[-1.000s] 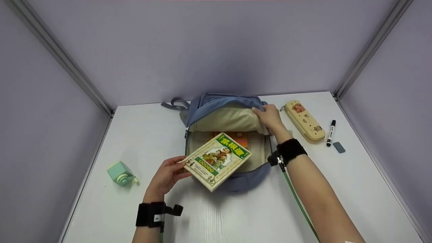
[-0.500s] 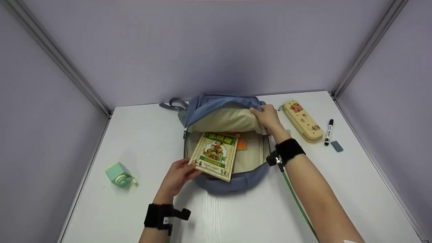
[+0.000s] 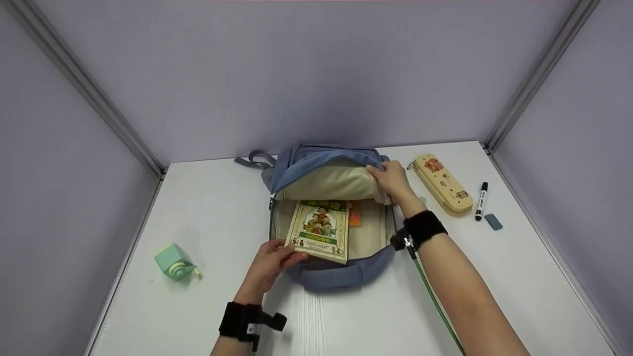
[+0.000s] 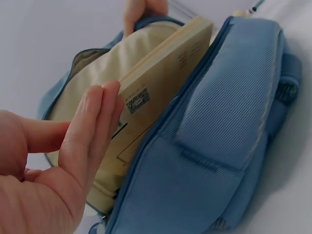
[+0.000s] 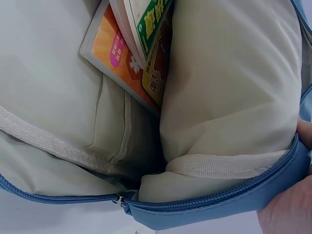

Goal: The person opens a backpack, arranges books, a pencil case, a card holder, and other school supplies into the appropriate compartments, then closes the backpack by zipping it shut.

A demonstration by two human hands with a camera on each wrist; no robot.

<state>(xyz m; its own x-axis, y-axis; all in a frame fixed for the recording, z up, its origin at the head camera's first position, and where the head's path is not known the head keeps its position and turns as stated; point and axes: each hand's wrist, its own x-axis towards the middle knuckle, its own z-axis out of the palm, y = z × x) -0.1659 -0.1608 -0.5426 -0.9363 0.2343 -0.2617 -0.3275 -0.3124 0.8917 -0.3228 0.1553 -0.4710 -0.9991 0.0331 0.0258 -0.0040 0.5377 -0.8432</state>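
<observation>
While left hand apparently pinches book bottom corner, half inside backpack, right hand grip holding flap.

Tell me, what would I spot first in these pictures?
Probably the blue backpack lying open mid-table, with a green book halfway inside. The left hand holds the book's near corner, and the right hand grips the bag's flap open. A yellow pencil case lies to the right.
</observation>
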